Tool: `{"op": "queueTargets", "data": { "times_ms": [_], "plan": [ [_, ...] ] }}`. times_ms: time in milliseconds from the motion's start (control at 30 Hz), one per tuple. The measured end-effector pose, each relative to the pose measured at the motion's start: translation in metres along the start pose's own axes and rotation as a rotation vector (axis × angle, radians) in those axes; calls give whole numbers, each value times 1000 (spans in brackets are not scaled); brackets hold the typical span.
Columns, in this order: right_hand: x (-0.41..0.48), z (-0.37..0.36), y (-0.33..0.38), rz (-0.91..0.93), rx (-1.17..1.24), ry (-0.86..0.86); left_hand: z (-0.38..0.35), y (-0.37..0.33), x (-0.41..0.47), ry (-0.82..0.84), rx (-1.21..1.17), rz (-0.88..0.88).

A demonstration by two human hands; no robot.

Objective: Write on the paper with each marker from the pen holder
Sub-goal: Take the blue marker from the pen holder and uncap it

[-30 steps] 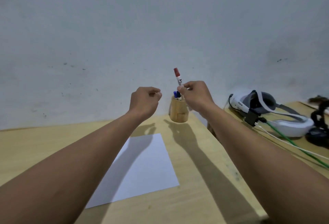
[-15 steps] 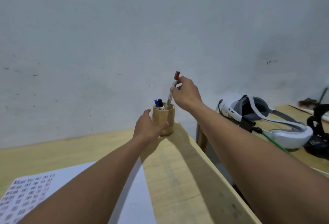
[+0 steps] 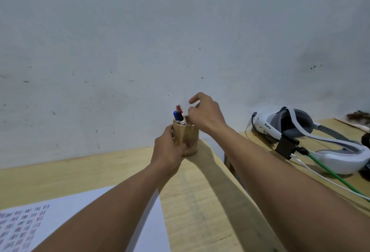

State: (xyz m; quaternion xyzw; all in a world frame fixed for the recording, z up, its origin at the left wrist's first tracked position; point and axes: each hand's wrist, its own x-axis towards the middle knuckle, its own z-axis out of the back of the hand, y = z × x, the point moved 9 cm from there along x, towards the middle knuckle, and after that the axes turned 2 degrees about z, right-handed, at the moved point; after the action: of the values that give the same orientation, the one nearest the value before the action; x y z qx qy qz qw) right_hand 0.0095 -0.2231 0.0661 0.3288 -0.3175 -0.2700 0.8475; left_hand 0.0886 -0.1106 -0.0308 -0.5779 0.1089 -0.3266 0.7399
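A round wooden pen holder (image 3: 189, 137) stands near the desk's far right corner, by the wall. My left hand (image 3: 168, 151) is wrapped around its left side. A blue-capped marker (image 3: 175, 115), a black-capped marker (image 3: 180, 118) and a blurred red-capped marker (image 3: 179, 108) stick out of it. Just above the holder's right rim, my right hand (image 3: 206, 115) has its forefinger lifted, and its fingertips sit a little apart from the red cap. The white paper (image 3: 84, 205) lies at the lower left, partly under my left forearm.
A printed sheet with small coloured marks (image 3: 20, 227) lies at the far left edge. On a second table to the right rests a white and grey headset (image 3: 300, 131) with a green cable (image 3: 336, 177) and a white one. A narrow gap (image 3: 230, 163) separates the tables.
The red marker went from my raised right hand down into the holder, and the fingers came off it. My left hand moved from a loose fist to gripping the holder. The view drifted right and up.
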Motion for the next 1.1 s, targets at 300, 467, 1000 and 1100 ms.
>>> {"op": "queueTargets", "data": {
  "times_ms": [300, 467, 1000, 1100],
  "plan": [
    [4, -33, 9, 138, -285, 147, 1, 6, 5, -13, 73, 1],
    [8, -35, 10, 124, -243, 90, 2, 5, 3, -17, 89, 4],
    [5, 23, 60, 169, 95, -123, 6, -4, -3, -2, 219, 34],
    [-2, 28, 76, 189, 239, -100, 17, -10, -5, -22, 240, 64]
  ]
}}
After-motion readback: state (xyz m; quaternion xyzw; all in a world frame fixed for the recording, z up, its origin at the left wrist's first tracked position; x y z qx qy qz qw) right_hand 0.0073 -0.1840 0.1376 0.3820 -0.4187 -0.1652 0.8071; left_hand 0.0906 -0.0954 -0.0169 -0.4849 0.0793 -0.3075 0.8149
